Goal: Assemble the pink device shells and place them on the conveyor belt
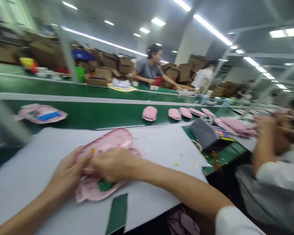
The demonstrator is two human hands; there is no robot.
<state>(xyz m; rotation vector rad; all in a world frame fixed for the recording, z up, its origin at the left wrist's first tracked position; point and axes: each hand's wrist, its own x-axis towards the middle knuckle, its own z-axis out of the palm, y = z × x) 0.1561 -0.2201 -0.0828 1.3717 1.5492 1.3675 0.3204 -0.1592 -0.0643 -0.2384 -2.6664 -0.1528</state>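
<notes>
An opened pink case, with two rounded halves, is tilted over the white work sheet in front of me. My left hand is closed on its left edge, thumb toward the middle. Across the middle lies my right hand, its fingers bent and pressed together; whatever they pinch is hidden. A small yellow tab shows between the hands. Inside the lower half, below my right hand, is a green part that looks like a circuit board. Motion blurs the finer details.
Beyond the white sheet runs a green belt with several pink cases, one open case holding a blue piece. A grey device with a lit display stands right. A co-worker's arm is close at right.
</notes>
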